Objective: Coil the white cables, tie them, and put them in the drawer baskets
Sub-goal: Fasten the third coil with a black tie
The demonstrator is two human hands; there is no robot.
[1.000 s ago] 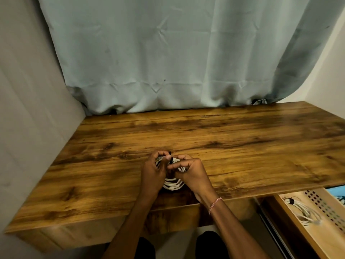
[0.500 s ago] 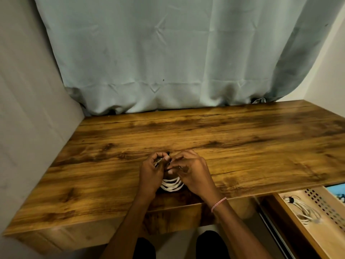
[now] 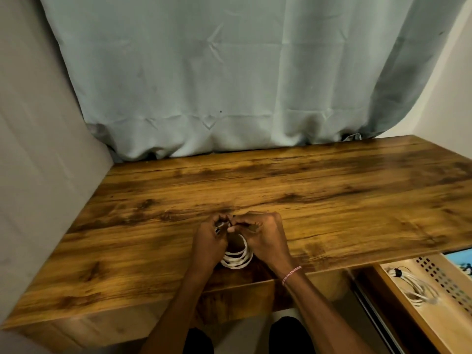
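Both hands met at the coil's far end, left hand (image 3: 208, 241) and right hand (image 3: 263, 237) pinching there (presumably a tie), while the white cable coil (image 3: 237, 259) hung nearward between the wrists, its long axis running toward the person.

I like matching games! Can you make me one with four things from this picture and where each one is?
Things:
1. coiled white cable
2. tied white cable
3. teal curtain
4. pink and white bracelet

Places:
A. hanging behind the far edge of the wooden desk
B. on the wrist of the right hand
C. held between the left hand and the right hand, above the near desk edge
D. lying in the drawer basket at lower right

Pairs: 1-C, 2-D, 3-A, 4-B
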